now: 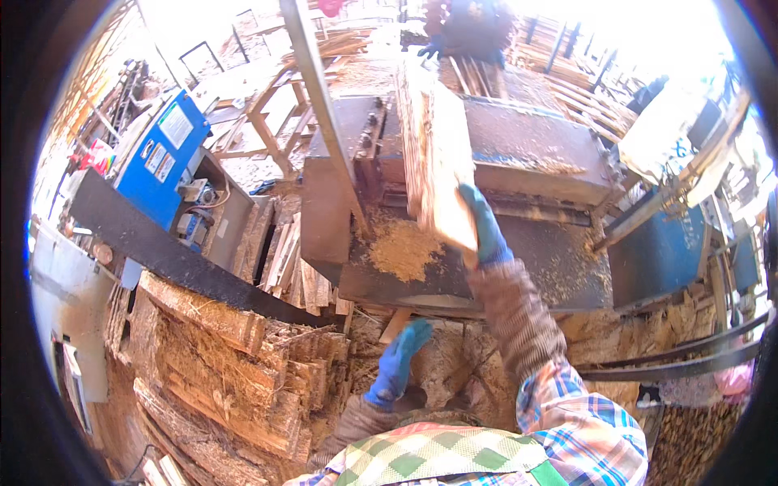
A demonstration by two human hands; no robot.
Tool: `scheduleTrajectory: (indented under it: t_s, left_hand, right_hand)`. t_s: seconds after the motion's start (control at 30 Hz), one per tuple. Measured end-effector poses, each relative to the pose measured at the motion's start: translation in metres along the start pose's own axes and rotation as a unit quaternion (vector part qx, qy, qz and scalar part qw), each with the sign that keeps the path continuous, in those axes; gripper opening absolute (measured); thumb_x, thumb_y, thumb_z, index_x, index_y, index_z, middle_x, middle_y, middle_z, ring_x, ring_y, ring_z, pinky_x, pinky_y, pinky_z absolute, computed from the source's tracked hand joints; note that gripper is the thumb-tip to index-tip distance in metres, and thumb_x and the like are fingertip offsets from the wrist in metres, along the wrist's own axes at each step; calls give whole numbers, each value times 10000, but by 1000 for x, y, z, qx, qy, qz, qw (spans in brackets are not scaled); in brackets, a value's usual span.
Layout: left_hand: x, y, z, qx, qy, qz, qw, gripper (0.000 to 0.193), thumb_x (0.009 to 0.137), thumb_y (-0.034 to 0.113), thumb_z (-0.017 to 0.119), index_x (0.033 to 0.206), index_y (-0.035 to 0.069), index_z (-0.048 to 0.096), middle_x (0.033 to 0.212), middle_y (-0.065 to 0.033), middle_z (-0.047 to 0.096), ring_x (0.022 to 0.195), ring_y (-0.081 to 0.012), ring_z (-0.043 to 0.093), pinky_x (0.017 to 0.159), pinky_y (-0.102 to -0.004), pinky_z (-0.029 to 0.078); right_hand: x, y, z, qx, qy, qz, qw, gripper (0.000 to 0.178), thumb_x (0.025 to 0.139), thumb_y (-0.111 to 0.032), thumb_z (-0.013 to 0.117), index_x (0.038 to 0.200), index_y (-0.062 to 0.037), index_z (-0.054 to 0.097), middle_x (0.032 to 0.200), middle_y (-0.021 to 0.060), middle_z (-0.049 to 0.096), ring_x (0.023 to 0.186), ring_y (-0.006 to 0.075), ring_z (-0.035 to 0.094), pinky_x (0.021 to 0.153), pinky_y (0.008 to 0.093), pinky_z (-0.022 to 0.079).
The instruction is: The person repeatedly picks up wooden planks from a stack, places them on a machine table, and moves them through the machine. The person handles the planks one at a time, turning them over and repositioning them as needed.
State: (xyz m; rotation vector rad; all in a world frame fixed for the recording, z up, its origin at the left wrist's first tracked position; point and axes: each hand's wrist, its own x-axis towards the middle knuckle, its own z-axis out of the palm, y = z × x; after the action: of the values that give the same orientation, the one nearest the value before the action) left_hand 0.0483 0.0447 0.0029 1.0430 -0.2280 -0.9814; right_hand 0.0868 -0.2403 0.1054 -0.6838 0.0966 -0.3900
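Observation:
My right hand [488, 227], in a blue and teal glove, grips the near end of a long rough-edged board [451, 162]. The board is raised on edge above a brown metal machine [519, 235] and slants away from me. My left hand [397, 364], gloved the same way, hangs low in front of the machine with its fingers stretched out and nothing visible in them. Just beyond its fingertips is a small piece of wood [394, 326]. Sawdust [405, 249] lies heaped on the machine's near plate.
A stack of bark-edged slabs [211, 364] stands at my left, under a dark curved metal bar [186, 251]. A blue control cabinet [166, 154] is farther left. Across the machine stands another person [474, 28] in dark clothing. A blue metal housing [656, 247] sits at right.

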Motion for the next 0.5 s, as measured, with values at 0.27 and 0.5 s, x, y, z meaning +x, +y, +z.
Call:
scheduleTrajectory:
  t_s: [0.27,0.5]
  left_hand:
    - [71,66,96,-299,-304,-74,902,988,944,799,460,1569,38,376,1479,-223,537,1284,-302,602,1036,-487,573]
    - [-16,-1,100,-158,-62,-84,982,852,951,732,554,1489,72,516,1362,-139,645,1185,-268,645,998,-444,574]
  right_hand:
    - [-265,54,5,-58,154,92,982,514,1013,-395,662,1329,11,629,1266,95,694,1070,182,677,960,349,554]
    - [-383,47,-58,-185,329,153,913,455,982,-320,732,1282,12,649,1133,48,706,1019,148,656,880,308,541]
